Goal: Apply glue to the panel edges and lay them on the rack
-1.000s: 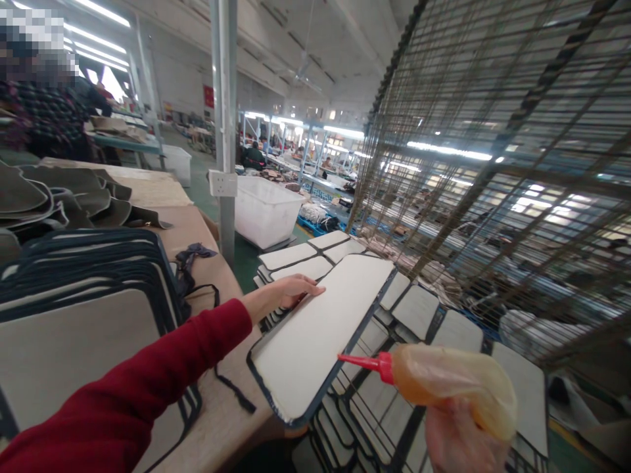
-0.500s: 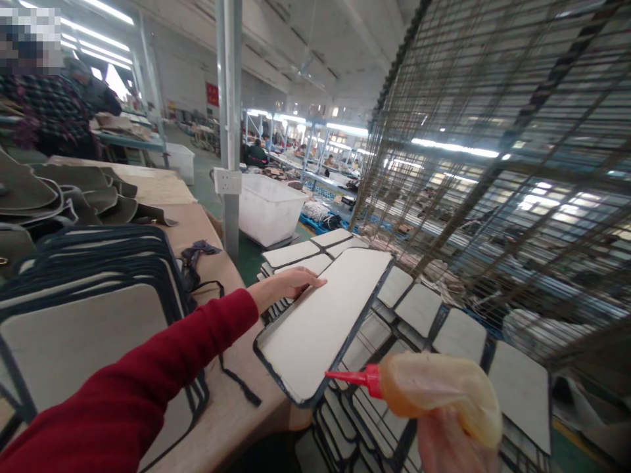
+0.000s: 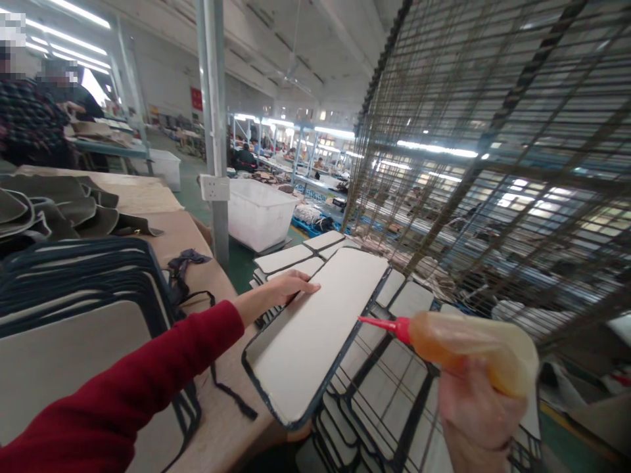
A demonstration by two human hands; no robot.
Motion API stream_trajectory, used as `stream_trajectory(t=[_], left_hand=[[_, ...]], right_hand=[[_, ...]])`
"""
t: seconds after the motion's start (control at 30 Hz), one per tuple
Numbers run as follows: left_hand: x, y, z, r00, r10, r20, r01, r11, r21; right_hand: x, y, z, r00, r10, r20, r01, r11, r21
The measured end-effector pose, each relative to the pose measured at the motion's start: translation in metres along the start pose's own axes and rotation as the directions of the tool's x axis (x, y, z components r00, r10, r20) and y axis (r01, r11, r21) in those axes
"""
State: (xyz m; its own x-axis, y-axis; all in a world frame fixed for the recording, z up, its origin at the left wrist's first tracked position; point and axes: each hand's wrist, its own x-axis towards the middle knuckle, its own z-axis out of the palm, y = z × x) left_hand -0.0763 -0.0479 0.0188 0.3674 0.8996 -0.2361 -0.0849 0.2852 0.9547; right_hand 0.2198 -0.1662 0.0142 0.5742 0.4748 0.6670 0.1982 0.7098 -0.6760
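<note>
My left hand (image 3: pixel 284 288), in a red sleeve, lies with its fingers closed along the left edge of a long pale panel (image 3: pixel 315 328) with a dark bound border. The panel juts from the table edge out over a wire rack. My right hand (image 3: pixel 477 415) grips a soft squeeze bottle (image 3: pixel 468 345) of amber liquid with a red nozzle. The nozzle tip points left and hovers beside the panel's right edge.
A stack of similar bordered panels (image 3: pixel 73 328) lies on the wooden table (image 3: pixel 197 243) at left, with dark pieces (image 3: pixel 59 210) behind. More panels rest on the wire rack (image 3: pixel 394 394) below. A tall mesh rack (image 3: pixel 493 164) rises at right. A white bin (image 3: pixel 261 213) and post (image 3: pixel 211 131) stand beyond. A person (image 3: pixel 29 118) works at far left.
The bottle has risen and shifted right, its nozzle now level with the panel's right edge. My left hand and the panel have barely moved.
</note>
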Motion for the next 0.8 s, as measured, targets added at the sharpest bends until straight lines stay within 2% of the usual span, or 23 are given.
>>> stream_trajectory(t=[0.07, 0.17, 0.43, 0.6, 0.7, 0.8], left_hand=[[-0.002, 0.002, 0.002, 1.0, -0.001, 0.025, 0.001, 1.0, -0.004], [-0.003, 0.005, 0.004, 0.999, -0.001, 0.039, 0.001, 1.0, -0.001], [0.01, 0.002, 0.0, 1.0, -0.03, -0.004, 0.029, 0.999, -0.012], [0.015, 0.004, -0.002, 0.999, -0.047, -0.011, 0.047, 0.998, -0.038], [0.017, 0.007, -0.003, 0.998, -0.052, -0.043, 0.05, 0.998, -0.05], [0.017, 0.01, -0.004, 0.994, -0.054, -0.099, 0.05, 0.998, -0.041]], right_hand=[[0.009, 0.003, 0.009, 0.996, -0.03, -0.085, 0.032, 0.999, 0.025], [0.007, 0.004, 0.012, 0.988, -0.002, -0.156, 0.01, 0.999, 0.052], [-0.018, 0.008, -0.003, 0.987, 0.127, -0.1, -0.125, 0.992, 0.031], [-0.054, 0.015, -0.01, 0.969, 0.245, 0.038, -0.245, 0.969, 0.01], [-0.081, 0.012, -0.016, 0.936, 0.32, 0.148, -0.321, 0.947, -0.014], [-0.09, 0.002, -0.021, 0.894, 0.343, 0.288, -0.359, 0.933, 0.001]])
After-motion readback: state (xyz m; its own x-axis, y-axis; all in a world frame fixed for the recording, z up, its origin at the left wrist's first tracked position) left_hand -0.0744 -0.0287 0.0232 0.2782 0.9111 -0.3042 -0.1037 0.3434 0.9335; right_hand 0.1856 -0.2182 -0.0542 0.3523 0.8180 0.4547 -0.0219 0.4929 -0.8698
